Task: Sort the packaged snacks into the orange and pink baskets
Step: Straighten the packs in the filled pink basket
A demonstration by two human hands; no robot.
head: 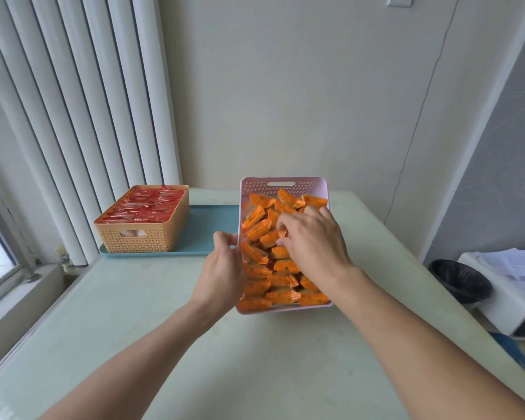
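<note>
The pink basket (284, 184) stands in the middle of the table, tilted up toward me and full of several orange snack packets (256, 288). My left hand (223, 272) grips its left rim. My right hand (311, 237) reaches into the basket with curled fingers resting on the orange packets; whether it holds one is hidden. Left of it, the orange basket (143, 234) holds several red snack packets (146, 204) and stands on a teal tray (208, 225).
The pale green table (255, 359) runs to a wall behind the baskets. White vertical blinds (82, 116) hang at the left. A black bin (459, 280) and a white unit with papers (509, 283) stand on the right beside the table.
</note>
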